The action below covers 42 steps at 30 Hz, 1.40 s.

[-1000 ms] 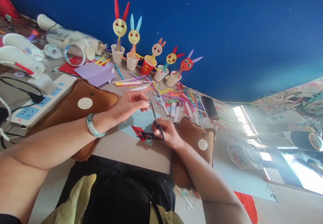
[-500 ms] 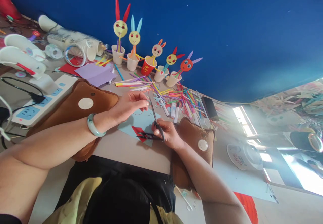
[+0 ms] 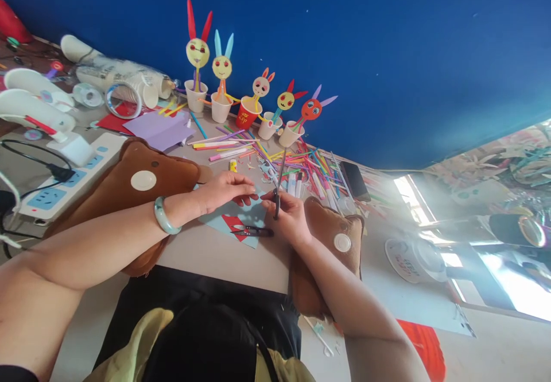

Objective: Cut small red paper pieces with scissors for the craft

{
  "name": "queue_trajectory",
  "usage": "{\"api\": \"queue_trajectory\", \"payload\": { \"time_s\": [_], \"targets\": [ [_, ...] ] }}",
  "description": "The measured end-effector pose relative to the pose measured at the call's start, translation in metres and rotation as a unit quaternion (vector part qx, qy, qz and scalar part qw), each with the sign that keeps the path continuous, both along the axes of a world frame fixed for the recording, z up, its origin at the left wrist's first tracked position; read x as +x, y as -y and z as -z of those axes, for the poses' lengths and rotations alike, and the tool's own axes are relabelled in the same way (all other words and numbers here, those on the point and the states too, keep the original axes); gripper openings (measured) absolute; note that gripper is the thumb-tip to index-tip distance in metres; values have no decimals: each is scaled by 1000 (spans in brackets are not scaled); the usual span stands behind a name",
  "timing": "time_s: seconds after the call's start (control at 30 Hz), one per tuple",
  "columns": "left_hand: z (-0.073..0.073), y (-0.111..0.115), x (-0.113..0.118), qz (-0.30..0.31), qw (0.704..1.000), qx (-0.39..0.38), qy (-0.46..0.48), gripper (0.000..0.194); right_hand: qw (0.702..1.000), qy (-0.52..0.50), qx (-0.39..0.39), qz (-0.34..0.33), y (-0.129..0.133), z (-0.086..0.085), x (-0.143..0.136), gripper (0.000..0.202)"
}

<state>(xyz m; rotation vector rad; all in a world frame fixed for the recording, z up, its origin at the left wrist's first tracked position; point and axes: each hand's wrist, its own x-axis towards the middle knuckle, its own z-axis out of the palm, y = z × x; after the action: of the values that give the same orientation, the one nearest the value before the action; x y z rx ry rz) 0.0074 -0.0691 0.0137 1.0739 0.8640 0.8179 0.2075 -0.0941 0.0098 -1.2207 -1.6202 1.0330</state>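
Observation:
My right hand (image 3: 291, 212) is closed around black-handled scissors (image 3: 281, 175), blades pointing up and away from me. Just to its left, my left hand (image 3: 232, 189) has thumb and fingers drawn together in a pinch near the right fingertips. Whatever sits between those fingers is too small to make out. Under both hands lies a light blue sheet (image 3: 214, 221) with a red paper piece (image 3: 233, 219) on it. Black thread snips (image 3: 253, 231) rest across the red piece, beside my right hand. A yellow glue-stick-like tube (image 3: 233, 165) shows behind my left hand.
Brown plush cushions (image 3: 114, 198) flank the work area. Farther back are scattered coloured sticks and pens (image 3: 230, 143), purple paper (image 3: 157, 132) and several rabbit-faced figures in cups (image 3: 221, 107) along the blue wall. A power strip (image 3: 64, 181) is at left, a phone (image 3: 355, 181) at right.
My right hand has moved up off the snips, turning the scissors more upright. My left hand has come slightly lower, closer to the right fingertips. The view has shifted a little.

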Motion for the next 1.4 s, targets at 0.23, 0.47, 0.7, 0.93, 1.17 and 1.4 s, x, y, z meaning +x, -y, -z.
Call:
{"api": "queue_trajectory", "payload": {
  "time_s": [0.23,0.47,0.7,0.93,1.17,1.4],
  "targets": [
    [13,2,2,35,997,48,-58,23,1000,-21,-20,-3,0,-1,-5,25],
    [8,5,5,23,1000,-8,-14,37,997,-46,-62,9,-3,1,-3,25],
    [8,3,4,37,999,9,-21,40,991,-85,-97,36,-7,6,0,25],
    [8,3,4,31,998,38,-29,21,991,-92,-97,17,-7,8,0,22],
    [1,5,4,48,997,43,-47,24,993,-75,-88,18,-5,4,-5,29],
    [4,4,5,27,989,97,-112,18,996,-56,-76,-5,-4,5,-5,28]
  ]
}}
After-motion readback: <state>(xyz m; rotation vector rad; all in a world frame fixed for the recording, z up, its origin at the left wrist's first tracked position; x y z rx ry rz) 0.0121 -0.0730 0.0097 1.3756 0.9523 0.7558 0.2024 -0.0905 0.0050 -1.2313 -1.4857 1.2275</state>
